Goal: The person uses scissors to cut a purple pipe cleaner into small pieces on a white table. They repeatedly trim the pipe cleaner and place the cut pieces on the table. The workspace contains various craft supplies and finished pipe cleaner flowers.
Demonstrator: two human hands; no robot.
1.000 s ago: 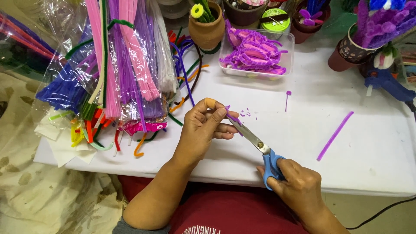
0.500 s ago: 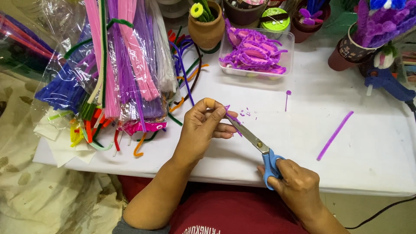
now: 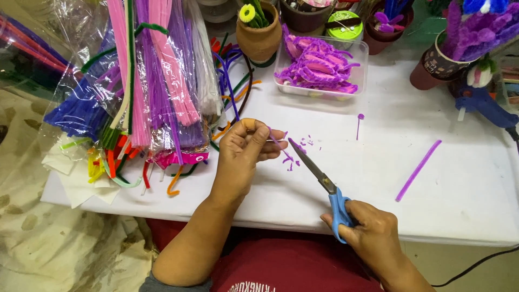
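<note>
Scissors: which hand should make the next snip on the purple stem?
Probably the right hand: it grips the blue-handled scissors, blades aimed at the purple stem, which the left hand pinches over the white table.

Left of our left hand we see bagged pipe cleaners (image 3: 146,81) in pink, purple and blue, with loose bent ones (image 3: 124,167) below them. Ahead of it stands a clay pot (image 3: 259,38); just right of that, a clear tub (image 3: 321,67) of purple shapes. Well right of our right hand lies a purple strip (image 3: 418,170), and beyond it a glue gun (image 3: 484,105).
</note>
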